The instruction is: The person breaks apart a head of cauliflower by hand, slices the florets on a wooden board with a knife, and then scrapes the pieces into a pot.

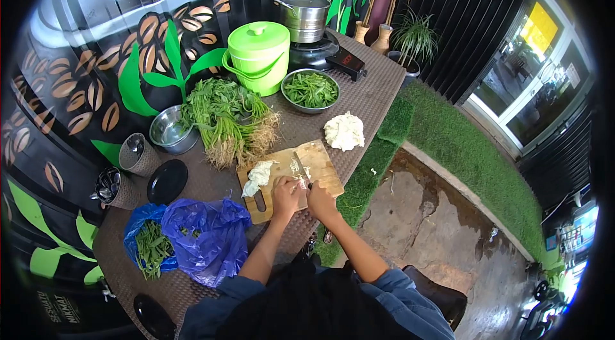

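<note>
My right hand [322, 202] is closed around the handle of a knife [299, 164], its blade over a wooden cutting board [325, 170]. My left hand [286, 196] rests on the board beside the knife, fingers bent together over something pale that they mostly hide. Small pale shreds lie around the blade. A whitish-green piece [258, 176] sits on the board's left part, near the handle slot. Beyond the board's right corner is a white, crumpled-looking heap [344, 132]. A bowl of cut greens [311, 91] stands farther back.
Rooted greens [224, 116] lie behind the board, near a lime bucket [259, 55] and an empty metal bowl [172, 130]. A pot [303, 17] stands on a stove [311, 53]. Purple [211, 237] and blue [133, 231] bags, black plates [168, 182] and utensil holders [136, 155] are left.
</note>
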